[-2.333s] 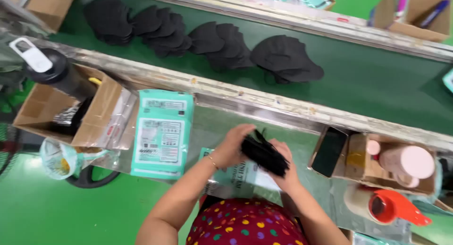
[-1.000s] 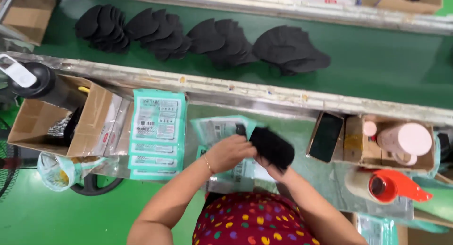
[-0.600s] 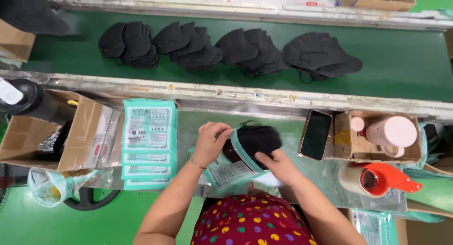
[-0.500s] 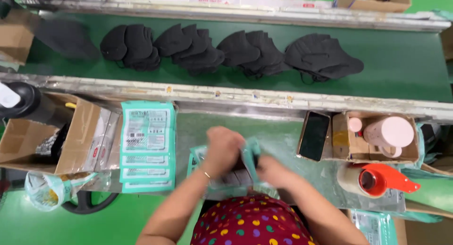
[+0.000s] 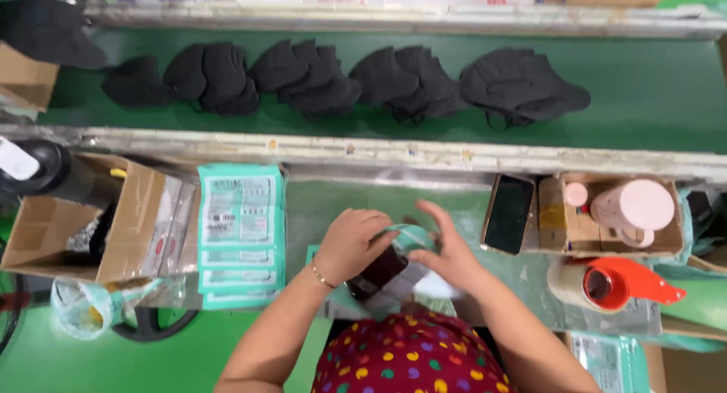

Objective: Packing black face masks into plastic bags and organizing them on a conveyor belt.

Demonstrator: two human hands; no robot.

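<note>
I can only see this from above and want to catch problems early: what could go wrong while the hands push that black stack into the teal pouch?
1. The black mask stack is only partly inside the teal pouch; it may snag or crumple at the mouth.
2. The left hand and right hand work near the phone, which an elbow could knock.

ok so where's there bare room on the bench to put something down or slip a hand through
Bare green bench lies between the stack of teal pouches and the phone, just beyond the left hand and right hand. The conveyor belt is bare right of the black masks. Crowded: the open carton at left, the small box and tape dispenser at right.
</note>
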